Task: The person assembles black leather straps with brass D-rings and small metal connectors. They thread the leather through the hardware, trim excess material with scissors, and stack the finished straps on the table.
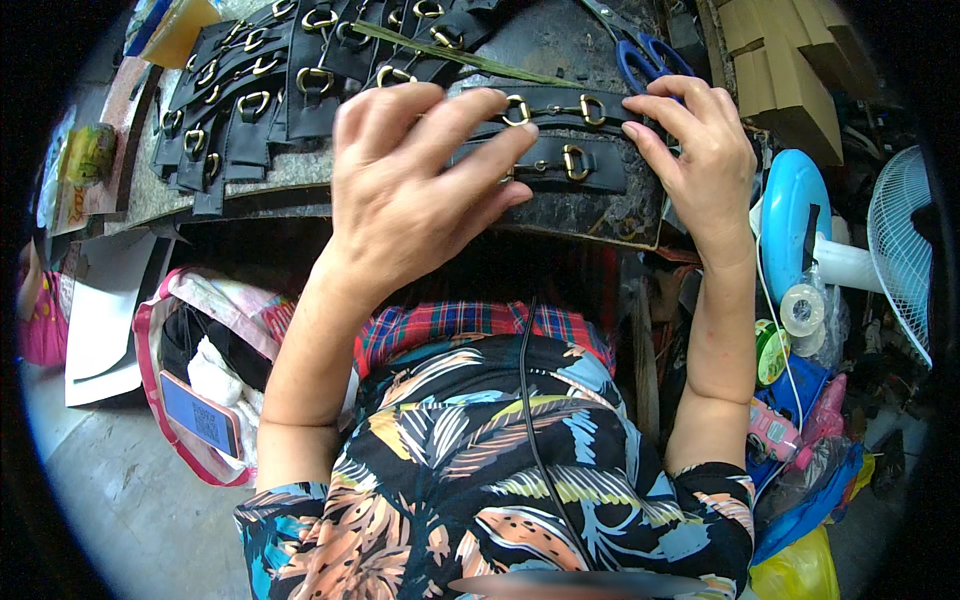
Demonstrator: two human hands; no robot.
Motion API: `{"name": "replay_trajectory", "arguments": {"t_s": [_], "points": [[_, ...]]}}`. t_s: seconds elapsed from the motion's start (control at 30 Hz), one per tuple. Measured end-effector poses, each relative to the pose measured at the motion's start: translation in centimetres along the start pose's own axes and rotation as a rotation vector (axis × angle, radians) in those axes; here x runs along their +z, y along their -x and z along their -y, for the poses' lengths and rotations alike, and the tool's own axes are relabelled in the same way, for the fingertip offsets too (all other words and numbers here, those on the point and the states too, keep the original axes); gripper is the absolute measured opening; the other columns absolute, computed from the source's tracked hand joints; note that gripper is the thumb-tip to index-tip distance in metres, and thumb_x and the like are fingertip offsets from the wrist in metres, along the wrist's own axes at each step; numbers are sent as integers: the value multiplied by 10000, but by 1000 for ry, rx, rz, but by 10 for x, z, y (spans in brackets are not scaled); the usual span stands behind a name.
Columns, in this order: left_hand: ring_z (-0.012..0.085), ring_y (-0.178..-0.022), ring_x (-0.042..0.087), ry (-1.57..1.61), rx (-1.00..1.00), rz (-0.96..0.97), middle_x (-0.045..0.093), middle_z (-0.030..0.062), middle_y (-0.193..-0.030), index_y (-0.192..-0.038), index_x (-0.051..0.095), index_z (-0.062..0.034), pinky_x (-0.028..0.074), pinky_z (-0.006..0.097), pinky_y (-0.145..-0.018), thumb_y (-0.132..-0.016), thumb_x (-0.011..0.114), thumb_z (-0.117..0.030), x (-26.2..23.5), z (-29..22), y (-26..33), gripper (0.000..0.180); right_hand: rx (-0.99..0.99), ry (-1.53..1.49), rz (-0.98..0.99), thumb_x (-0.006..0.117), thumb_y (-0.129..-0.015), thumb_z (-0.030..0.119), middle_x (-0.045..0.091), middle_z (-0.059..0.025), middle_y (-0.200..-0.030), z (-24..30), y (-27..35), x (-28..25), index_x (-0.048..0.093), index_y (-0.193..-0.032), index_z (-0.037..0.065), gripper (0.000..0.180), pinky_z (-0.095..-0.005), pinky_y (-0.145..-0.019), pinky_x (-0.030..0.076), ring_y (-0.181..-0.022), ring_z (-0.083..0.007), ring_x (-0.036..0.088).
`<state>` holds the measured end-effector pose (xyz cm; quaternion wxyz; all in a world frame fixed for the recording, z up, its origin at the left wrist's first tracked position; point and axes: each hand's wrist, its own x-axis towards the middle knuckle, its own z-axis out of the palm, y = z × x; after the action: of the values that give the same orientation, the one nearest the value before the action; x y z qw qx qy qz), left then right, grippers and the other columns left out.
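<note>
Dark worktable (560, 55); left hand (400, 170) spread over black strap (558, 98); right hand (705, 155), fingers parted, at strap's end

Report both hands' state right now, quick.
Left hand: open, fingers spread over the black strap; contact can't be told.
Right hand: open, thumb and forefinger apart at the strap's right end; contact can't be told.

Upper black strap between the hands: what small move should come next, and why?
I'd probably nudge the upper strap square with the lower strap: the left hand has fingertips by its left ring, the right hand is at its right end, and both straps lie side by side.
</note>
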<state>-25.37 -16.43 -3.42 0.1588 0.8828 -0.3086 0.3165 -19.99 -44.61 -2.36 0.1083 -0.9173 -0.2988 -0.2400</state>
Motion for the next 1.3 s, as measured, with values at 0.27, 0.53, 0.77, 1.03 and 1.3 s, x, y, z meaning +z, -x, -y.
{"name": "replay_trajectory", "arguments": {"t_s": [0.27,0.53,0.77,1.03,1.3], "points": [[263,-1058,603,77,-47,-1,680,8,-1146,-1099,755,-211,497,423,-899,-739,853,-258,0,0,0,376,-10,-108,-205,787,-798,87,702,-45,-1096,21,7,11,797,-1076,164,288,-402,-839,545,-976,-284,635],[206,-1027,611,30,10,57,677,-32,-1079,-1047,773,-238,491,398,-914,-789,704,-215,15,0,15,269,-117,-252,-75,819,-780,138,723,-57,-1150,34,15,15,811,-1047,148,268,-403,-882,545,-1034,-280,650],[224,-975,603,58,-20,82,681,-39,-1022,-1069,790,-233,493,394,-883,-736,749,-186,15,-5,13,339,-249,-267,-141,825,-682,107,736,-3,-1008,35,15,16,797,-951,144,272,-368,-768,540,-931,-235,656],[191,-949,573,35,-2,76,615,-47,-969,-1094,761,-256,493,402,-946,-775,689,-242,17,-5,14,328,-199,-300,-90,845,-682,196,739,-10,-1022,36,12,13,779,-905,136,240,-372,-789,544,-958,-239,653],[195,-956,585,71,-36,94,611,-37,-956,-1065,769,-245,495,403,-938,-767,714,-229,15,-6,12,304,-122,-249,17,873,-668,271,721,-12,-1214,41,11,10,747,-975,171,347,-448,-984,506,-1188,-292,605]]}}
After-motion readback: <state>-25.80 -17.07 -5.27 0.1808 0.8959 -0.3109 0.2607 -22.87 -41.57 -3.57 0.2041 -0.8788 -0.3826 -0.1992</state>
